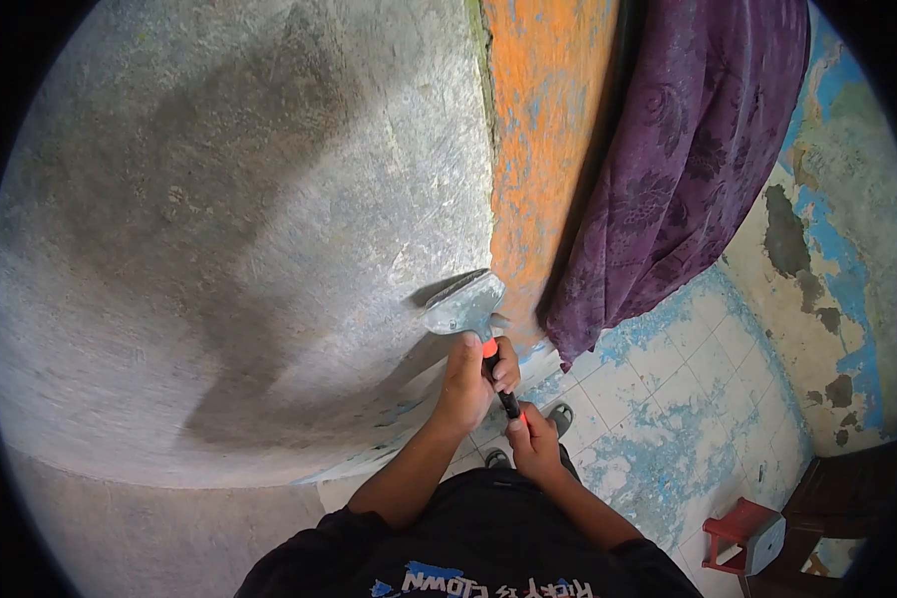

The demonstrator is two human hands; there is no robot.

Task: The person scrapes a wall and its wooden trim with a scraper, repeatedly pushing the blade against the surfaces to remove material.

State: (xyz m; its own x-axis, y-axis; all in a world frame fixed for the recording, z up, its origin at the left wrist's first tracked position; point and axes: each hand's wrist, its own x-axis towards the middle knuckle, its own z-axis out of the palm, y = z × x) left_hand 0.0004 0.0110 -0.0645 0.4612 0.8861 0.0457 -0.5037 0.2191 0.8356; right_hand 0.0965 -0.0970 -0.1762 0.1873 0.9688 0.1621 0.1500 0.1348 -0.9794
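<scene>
Two hands on one tool: the left hand (465, 374) is wrapped around the upper part of the scraper (468, 311) handle, just below the metal head, and the right hand (533, 442) is clenched on the lower black end of the handle, close to the body. Scraper blade sits flat against the grey wall (219, 249), right beside the edge where the orange-painted strip (538, 149) begins; blade edge points up and toward that strip. Wall face to the left reads as bare, scored cement with faint blue traces; orange strip has paint on it with blue flecks showing through. Purple curtain (688, 149) hangs just beside the strip, apart from the blade. Judgement on technique: keep the blade at a shallow angle so it lifts paint rather than gouging the plaster; let the forward hand press the head into the surface while the rear hand drives and steers; use short overlapping strokes along the paint boundary. Risk noted: a slip toward the strip's corner could carry the blade into the curtain fabric. Feet stand near the wall base on flaking blue floor tiles (668, 399); a red stool (743, 533) is well apart.
</scene>
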